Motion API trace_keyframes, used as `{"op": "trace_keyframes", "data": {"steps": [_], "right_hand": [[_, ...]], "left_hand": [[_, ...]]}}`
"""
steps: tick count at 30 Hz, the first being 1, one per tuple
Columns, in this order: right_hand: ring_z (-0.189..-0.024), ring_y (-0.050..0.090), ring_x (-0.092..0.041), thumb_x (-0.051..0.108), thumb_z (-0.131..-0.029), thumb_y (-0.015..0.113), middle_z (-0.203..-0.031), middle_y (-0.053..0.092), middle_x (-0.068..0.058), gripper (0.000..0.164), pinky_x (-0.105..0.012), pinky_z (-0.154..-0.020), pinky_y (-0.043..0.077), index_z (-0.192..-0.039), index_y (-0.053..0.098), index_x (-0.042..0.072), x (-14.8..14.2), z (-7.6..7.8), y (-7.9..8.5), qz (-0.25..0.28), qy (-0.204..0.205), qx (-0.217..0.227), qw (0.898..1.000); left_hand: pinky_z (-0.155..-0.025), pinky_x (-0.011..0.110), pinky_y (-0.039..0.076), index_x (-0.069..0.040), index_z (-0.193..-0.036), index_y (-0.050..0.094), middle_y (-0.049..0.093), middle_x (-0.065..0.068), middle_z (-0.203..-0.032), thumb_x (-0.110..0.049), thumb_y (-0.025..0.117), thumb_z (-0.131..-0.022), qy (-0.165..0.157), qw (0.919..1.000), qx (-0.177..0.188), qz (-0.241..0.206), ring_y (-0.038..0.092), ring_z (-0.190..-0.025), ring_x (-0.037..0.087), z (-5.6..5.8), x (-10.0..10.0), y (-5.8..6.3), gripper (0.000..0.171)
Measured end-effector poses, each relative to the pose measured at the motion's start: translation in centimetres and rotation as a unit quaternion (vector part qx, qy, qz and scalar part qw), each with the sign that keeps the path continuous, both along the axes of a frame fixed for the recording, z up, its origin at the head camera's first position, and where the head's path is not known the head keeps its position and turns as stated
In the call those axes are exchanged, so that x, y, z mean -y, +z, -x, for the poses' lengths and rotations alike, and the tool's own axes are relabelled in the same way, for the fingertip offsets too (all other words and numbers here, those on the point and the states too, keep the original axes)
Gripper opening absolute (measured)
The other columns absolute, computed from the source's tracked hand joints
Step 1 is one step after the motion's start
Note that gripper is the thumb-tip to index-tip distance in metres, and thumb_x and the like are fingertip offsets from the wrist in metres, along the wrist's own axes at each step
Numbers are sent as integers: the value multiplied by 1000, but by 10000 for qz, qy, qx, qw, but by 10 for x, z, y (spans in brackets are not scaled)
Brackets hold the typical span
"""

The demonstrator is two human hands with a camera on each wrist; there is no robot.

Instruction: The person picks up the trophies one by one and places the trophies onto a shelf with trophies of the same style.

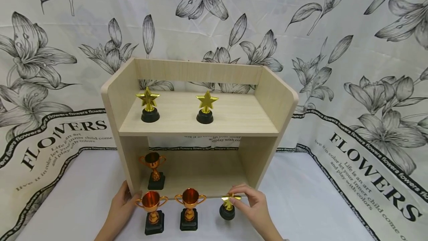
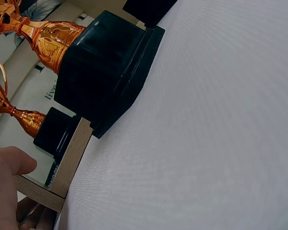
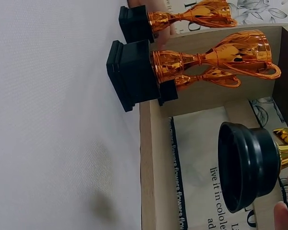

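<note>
My right hand (image 1: 252,205) pinches a gold star trophy (image 1: 228,208) by its star, in front of the shelf's lower right. In the right wrist view the round black base (image 3: 247,165) hangs above the white cloth. At the lower left, my left hand (image 1: 122,205) grips the side panel of the wooden shelf (image 1: 198,134), thumb (image 2: 24,160) on the inner face and fingers outside. Two orange cup trophies stand on the cloth before the shelf, a left one (image 1: 153,211) and a middle one (image 1: 189,211). Another cup trophy (image 1: 155,170) stands inside the lower compartment at left.
On the upper shelf board stand two gold star trophies, one at left (image 1: 149,105) and one near the middle (image 1: 206,107). A white cloth (image 1: 301,203) covers the table. Behind the shelf hangs a flower-printed fabric (image 1: 214,32).
</note>
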State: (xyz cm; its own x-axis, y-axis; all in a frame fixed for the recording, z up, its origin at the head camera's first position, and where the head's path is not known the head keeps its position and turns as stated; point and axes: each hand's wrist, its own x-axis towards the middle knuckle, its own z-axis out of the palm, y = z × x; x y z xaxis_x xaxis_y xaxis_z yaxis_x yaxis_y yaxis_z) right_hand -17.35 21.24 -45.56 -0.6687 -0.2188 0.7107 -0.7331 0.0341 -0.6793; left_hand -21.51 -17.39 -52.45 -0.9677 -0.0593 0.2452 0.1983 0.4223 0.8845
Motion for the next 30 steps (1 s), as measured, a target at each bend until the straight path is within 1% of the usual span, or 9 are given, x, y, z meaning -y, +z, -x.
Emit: {"op": "trace_keyframes", "data": {"steps": [2,4,6,10,14,22,24,26,30], "right_hand": [[-95,60,-23,-19,-74,65,-90,66,-15,29,-27,-98,43,-97,66,-2,0,0,1,-9,-9,-30,10000],[-95,61,-23,-19,-74,65,-90,66,-14,28,-27,-98,43,-96,66,-2,0,0,3,-26,-32,-45,10000],[-96,61,-22,-18,-74,66,-89,67,-13,28,-27,-98,43,-96,66,-1,0,0,5,-51,-63,-16,10000],[-96,61,-19,-19,-75,65,-89,67,-14,28,-29,-98,44,-96,66,-1,-2,0,8,-90,-74,-3,9999],[-93,61,-21,-20,-74,65,-88,67,-16,28,-31,-98,44,-96,66,-2,-2,0,10,-82,-53,-37,9999],[-95,60,-23,-20,-74,66,-89,66,-16,29,-30,-99,43,-96,66,-1,-4,-3,15,-130,-177,65,9997],[-96,60,-22,-19,-74,66,-89,66,-16,28,-30,-99,43,-96,67,-1,-5,-4,17,-140,-193,93,9997],[-97,59,-20,-19,-74,66,-89,66,-16,28,-30,-99,43,-96,67,-1,-5,-5,19,-151,-210,96,9996],[-97,58,-21,-20,-73,66,-89,66,-16,29,-28,-99,42,-95,67,-2,-6,-6,22,-158,-236,26,9996]], "left_hand": [[-97,41,42,-1,-139,35,46,26,-134,-16,58,-93,-4,10000,22,-22,48,-120,40,0,0,0,54],[-98,48,40,0,-139,34,45,27,-134,-16,58,-93,-18,10000,42,-29,48,-121,41,1,0,0,54],[-98,51,39,0,-139,34,45,27,-135,-16,57,-93,-10,10000,58,-44,47,-121,42,1,0,0,54],[-99,51,39,0,-139,34,44,27,-135,-15,57,-93,8,10000,65,-73,47,-121,42,1,-1,1,54],[-99,51,39,0,-140,33,44,28,-135,-15,57,-93,-1,9999,90,-109,46,-121,43,1,-1,1,54],[-99,52,38,1,-141,31,41,29,-136,-16,57,-94,-41,9997,175,-134,45,-122,46,0,-1,2,56],[-98,51,39,1,-140,31,42,29,-136,-16,57,-94,-36,9998,155,-89,46,-121,45,0,-1,2,56],[-98,44,42,0,-140,33,44,28,-135,-15,58,-93,-3,9999,99,-62,47,-120,43,0,-1,1,55],[-94,31,43,-1,-139,35,47,27,-132,-16,59,-93,50,10000,30,12,50,-119,41,0,0,0,54]]}}
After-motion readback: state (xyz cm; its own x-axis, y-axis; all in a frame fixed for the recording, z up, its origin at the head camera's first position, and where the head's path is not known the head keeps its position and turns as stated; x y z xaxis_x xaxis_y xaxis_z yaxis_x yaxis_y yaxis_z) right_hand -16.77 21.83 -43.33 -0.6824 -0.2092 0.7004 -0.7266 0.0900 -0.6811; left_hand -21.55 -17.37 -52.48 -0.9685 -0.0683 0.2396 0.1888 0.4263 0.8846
